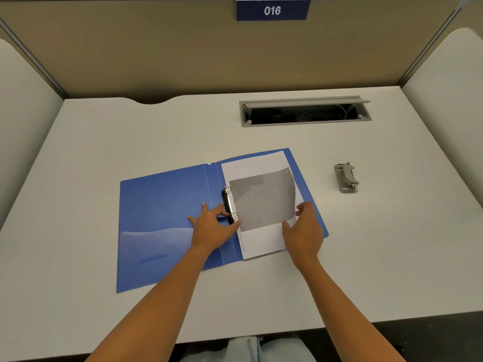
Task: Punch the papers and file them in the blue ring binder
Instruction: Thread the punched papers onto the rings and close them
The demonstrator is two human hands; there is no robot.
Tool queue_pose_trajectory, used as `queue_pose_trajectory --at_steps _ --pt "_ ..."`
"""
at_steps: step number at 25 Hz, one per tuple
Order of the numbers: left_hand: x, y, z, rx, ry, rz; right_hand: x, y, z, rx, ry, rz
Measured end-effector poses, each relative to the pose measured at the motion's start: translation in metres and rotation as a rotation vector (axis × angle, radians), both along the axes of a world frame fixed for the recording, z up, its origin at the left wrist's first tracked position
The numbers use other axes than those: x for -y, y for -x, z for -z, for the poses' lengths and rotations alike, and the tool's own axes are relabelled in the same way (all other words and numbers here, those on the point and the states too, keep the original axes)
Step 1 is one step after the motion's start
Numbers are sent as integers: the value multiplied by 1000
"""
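My left hand lay with fingers spread on the open blue ring binder, thumb at the nearer ring of the black ring mechanism, gripping nothing. My right hand pinched the right edge of the top sheet, lifted off the papers on the binder's right half. The hole punch stood well apart, far right on the desk. Beyond lay an open cable tray and sign 016.

The blue ring binder lies open flat, papers on its right half beside the rings.
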State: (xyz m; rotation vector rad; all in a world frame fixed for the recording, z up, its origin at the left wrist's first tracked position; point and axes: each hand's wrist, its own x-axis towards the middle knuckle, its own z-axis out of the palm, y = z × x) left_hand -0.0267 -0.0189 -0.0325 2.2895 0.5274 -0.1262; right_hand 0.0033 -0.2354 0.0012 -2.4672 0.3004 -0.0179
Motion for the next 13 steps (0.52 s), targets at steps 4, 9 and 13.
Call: queue_pose_trajectory --at_steps 4,9,13 --pt "5 -11 -32 222 278 -348 -34 21 -26 134 -83 -217" --pt "-5 -25 -70 112 745 -400 -68 52 -31 93 -214 -524" --pt "-16 -17 -64 33 745 -367 -74 67 -33 -51 -422 -480"
